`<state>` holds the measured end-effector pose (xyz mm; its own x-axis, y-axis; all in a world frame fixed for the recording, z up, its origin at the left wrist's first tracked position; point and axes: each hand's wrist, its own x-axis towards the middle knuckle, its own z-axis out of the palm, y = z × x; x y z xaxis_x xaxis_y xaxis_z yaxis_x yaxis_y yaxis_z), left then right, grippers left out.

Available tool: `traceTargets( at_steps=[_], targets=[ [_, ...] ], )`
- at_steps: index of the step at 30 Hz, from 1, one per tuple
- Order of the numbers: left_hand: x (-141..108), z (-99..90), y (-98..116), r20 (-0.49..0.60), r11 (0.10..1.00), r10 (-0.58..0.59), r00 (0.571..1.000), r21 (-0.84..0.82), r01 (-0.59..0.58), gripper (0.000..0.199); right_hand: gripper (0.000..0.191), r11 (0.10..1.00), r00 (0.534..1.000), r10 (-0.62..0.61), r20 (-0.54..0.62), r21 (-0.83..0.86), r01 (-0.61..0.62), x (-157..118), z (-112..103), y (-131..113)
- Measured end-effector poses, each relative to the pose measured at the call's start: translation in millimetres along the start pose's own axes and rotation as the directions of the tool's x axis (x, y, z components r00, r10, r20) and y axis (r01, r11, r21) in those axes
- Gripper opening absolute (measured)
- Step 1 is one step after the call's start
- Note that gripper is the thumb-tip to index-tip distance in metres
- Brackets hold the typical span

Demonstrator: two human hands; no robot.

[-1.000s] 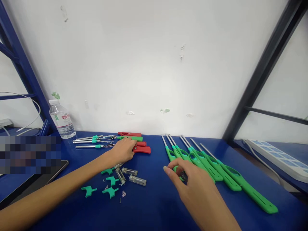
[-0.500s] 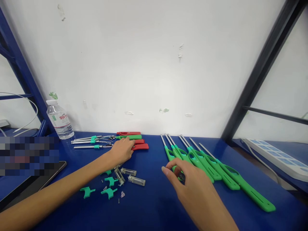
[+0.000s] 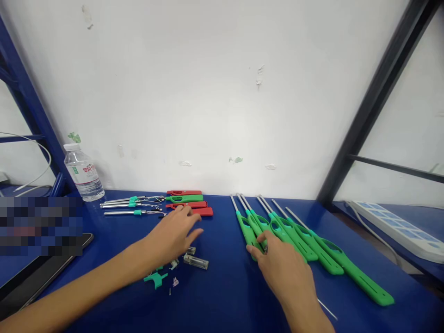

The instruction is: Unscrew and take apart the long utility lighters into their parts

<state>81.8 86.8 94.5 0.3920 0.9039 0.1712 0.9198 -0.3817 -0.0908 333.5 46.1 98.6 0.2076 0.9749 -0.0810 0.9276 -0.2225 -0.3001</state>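
Note:
My left hand (image 3: 176, 231) hovers above the left part of the table with fingers spread, just in front of the red handle shells (image 3: 205, 211) and a green one (image 3: 187, 199). Beneath it lie clear lighter tanks (image 3: 196, 262), a teal trigger (image 3: 156, 279) and small white parts, partly hidden by the arm. My right hand (image 3: 282, 261) curls round what looks like a screwdriver (image 3: 328, 309); its thin shaft sticks out beside the wrist and its handle is mostly hidden. Thumb and forefinger reach the leftmost green gas lighter (image 3: 247, 229) in a row of several.
Metal lighter tubes (image 3: 121, 212) with teal collars and wires lie at the back left. A water bottle (image 3: 85, 173) stands by the wall, a dark phone-like device (image 3: 52, 273) at the left edge. A white power strip (image 3: 398, 231) is on the right, beyond a dark post (image 3: 360, 111).
My left hand has come away from the red handle shells towards me, its fingers now spread. My right hand has moved slightly right and forward to the leftmost lighter; the thin shaft now shows.

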Motion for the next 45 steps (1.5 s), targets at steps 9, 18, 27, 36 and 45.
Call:
traceTargets(
  at_steps=[9,18,27,36,45],
  targets=[
    [-53,28.6,30,-0.074,0.955,0.285,0.956,-0.062,-0.290,0.017,0.030,0.997,0.999,-0.019,0.044,-0.078,0.023,4,15,-14],
    [-51,52.7,-20,-0.162,0.972,0.233,0.959,0.074,-0.224,0.014,0.033,0.987,0.992,-0.114,0.062,-0.104,0.120,2,23,-20],
    [-56,57.4,-52,-0.225,0.980,0.195,0.955,0.089,-0.179,0.016,0.032,0.988,0.990,-0.127,0.053,-0.079,0.131,-1,20,-15],
    [-64,37.7,-48,-0.396,0.984,0.134,0.908,-0.054,-0.169,0.028,0.047,0.999,0.997,-0.042,-0.070,0.013,0.043,-7,-7,-5],
    [-84,-23.2,-14,-0.547,0.977,0.162,0.821,-0.026,-0.210,0.057,0.061,0.713,0.857,-0.486,-0.170,0.490,0.501,-36,-24,15]
  ],
)
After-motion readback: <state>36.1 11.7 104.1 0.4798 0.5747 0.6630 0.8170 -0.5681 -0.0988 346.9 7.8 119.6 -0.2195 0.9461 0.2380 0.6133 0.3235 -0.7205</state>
